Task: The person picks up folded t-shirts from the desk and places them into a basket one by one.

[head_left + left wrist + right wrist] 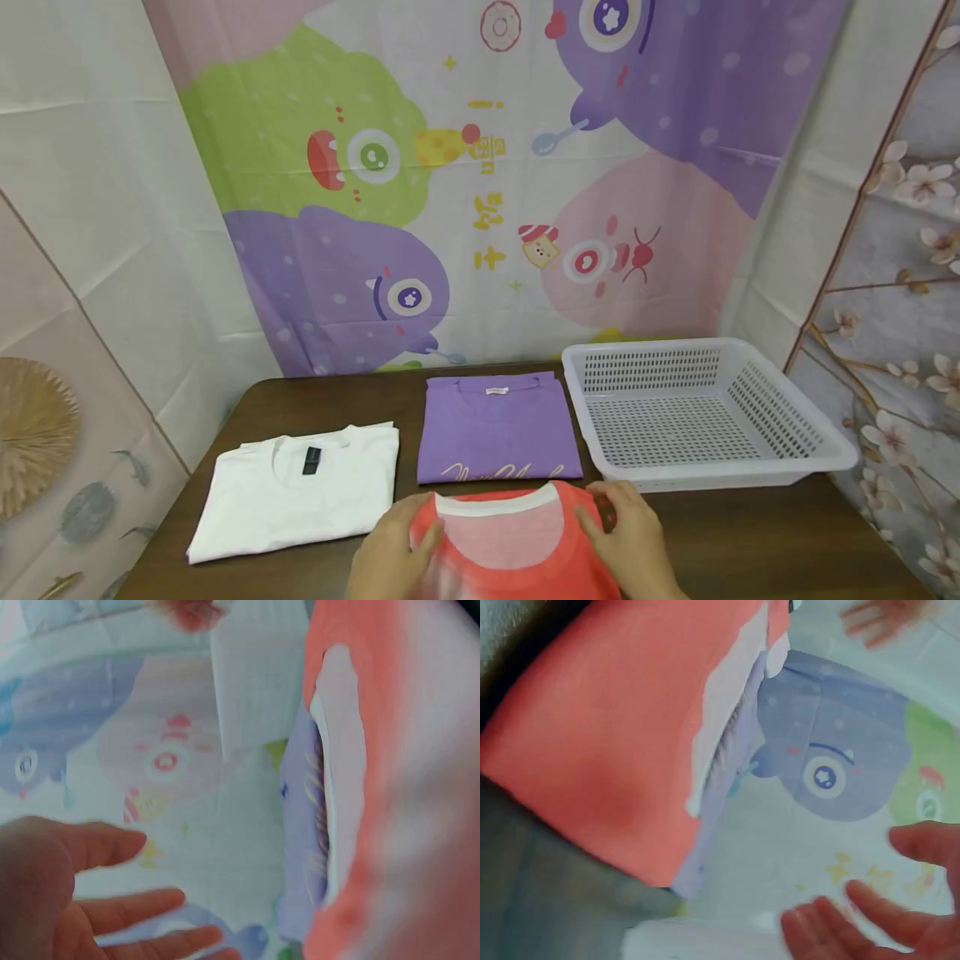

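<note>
A red T-shirt (536, 582) with a white-edged neckline lies folded at the table's near edge. At its left shoulder is my left hand (390, 546), and at its right shoulder my right hand (633, 537). The left wrist view has my left hand (112, 900) with fingers spread beside the shirt (397, 825). Likewise, the right wrist view shows my right hand (900, 915) with its fingers parted and nothing between them, off the red cloth (622, 742). Just beyond the red shirt lies a folded purple T-shirt (495, 433) with script lettering.
A folded white T-shirt (330, 504) with a dark neck label lies on the left of the brown table (772, 542). On the right stands a white plastic basket (720, 477) with perforated walls. Behind the table hangs a cartoon-printed curtain (480, 317).
</note>
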The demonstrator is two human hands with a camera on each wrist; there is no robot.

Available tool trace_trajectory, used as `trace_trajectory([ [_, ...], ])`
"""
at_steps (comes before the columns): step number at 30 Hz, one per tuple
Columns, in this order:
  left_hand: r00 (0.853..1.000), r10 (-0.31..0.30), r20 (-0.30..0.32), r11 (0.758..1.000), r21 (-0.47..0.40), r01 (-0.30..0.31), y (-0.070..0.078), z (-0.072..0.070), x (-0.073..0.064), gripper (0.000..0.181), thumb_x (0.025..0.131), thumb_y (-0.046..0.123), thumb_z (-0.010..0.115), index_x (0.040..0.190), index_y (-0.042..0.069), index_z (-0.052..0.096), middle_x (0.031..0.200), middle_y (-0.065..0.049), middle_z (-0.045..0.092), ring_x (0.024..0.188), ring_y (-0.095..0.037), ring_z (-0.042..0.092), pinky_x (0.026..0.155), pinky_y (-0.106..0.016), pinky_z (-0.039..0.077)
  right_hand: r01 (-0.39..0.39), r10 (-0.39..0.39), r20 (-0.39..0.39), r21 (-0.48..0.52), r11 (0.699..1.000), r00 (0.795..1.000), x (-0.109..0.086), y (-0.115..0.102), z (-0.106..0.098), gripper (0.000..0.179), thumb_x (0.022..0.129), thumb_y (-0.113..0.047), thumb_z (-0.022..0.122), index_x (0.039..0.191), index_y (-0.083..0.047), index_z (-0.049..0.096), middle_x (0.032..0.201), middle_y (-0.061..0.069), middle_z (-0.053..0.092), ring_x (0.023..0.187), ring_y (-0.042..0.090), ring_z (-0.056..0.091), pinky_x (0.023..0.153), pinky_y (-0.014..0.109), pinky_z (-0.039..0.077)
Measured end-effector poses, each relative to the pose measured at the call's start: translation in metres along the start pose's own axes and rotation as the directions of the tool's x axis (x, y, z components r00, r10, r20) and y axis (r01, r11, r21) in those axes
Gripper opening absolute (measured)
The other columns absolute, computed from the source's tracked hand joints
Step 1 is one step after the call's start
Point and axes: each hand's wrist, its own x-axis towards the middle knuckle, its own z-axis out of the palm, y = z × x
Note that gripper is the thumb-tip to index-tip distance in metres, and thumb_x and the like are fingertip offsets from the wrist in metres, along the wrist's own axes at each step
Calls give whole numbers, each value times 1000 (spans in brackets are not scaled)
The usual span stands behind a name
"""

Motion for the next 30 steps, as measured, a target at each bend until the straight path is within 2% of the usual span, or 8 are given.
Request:
trace_trajectory([
  [3, 978, -165, 126, 975, -125, 181, -19, -2, 4, 40, 88, 29, 65, 122, 9, 63, 118, -14, 69, 109, -33, 65, 88, -51, 52, -179, 169, 211, 26, 984, 963, 2, 12, 0, 31, 77, -18, 78, 101, -1, 68, 91, 7, 67, 79, 17, 62, 69, 27, 52],
  [7, 934, -274, 231, 935, -161, 314, -42, 7, 7, 43, 90, 27, 61, 120, -4, 61, 110, -22, 70, 101, -35, 67, 86, -49, 52, -359, 312, 429, 32, 933, 848, 4, 29, 5, 52, 81, -22, 74, 116, 13, 58, 103, 22, 68, 90, 30, 66, 80, 41, 54],
  [12, 905, -331, 267, 906, -178, 384, -52, 20, 7, 51, 89, 27, 59, 120, -12, 56, 107, -27, 69, 102, -42, 65, 87, -51, 51, -602, 437, 555, 152, 784, 708, 8, 41, 16, 64, 84, -17, 67, 124, 25, 42, 114, 38, 58, 98, 38, 64, 80, 45, 56],
  [15, 900, -342, 270, 892, -209, 401, -52, 25, 7, 55, 88, 26, 58, 122, -17, 52, 106, -29, 69, 101, -43, 65, 88, -51, 51, -691, 478, 590, 198, 695, 651, 10, 43, 20, 61, 85, -13, 65, 122, 28, 39, 116, 42, 53, 92, 34, 65, 77, 46, 57],
  [20, 912, -324, 253, 901, -212, 379, -48, 33, 10, 47, 86, 24, 58, 112, -16, 60, 97, -25, 71, 91, -36, 67, 83, -47, 53, -756, 519, 617, 200, 623, 591, 14, 40, 25, 33, 80, -6, 64, 101, 18, 57, 91, 20, 62, 73, 19, 64, 68, 40, 58],
  [23, 933, -287, 215, 921, -207, 331, -47, 37, 11, 34, 81, 22, 60, 93, -9, 68, 86, -22, 71, 76, -27, 64, 69, -40, 51, -778, 523, 639, 199, 595, 564, 17, 40, 27, 20, 76, -4, 64, 91, 10, 62, 79, 8, 62, 67, 16, 62, 63, 36, 57],
  [27, 938, -286, 197, 917, -230, 327, -46, 39, 13, 25, 77, 21, 63, 76, -4, 67, 77, -21, 68, 65, -19, 55, 59, -32, 45, -776, 472, 672, 253, 578, 571, 17, 43, 33, 15, 74, 0, 62, 86, 10, 61, 70, 4, 64, 62, 14, 62, 60, 34, 57],
  [30, 931, -289, 224, 906, -250, 341, -45, 38, 14, 27, 77, 21, 64, 79, -6, 67, 78, -21, 68, 66, -20, 55, 59, -32, 46, -768, 476, 654, 265, 584, 588, 18, 43, 40, 17, 73, 2, 62, 86, 13, 61, 69, 6, 65, 61, 14, 61, 60, 31, 55],
])
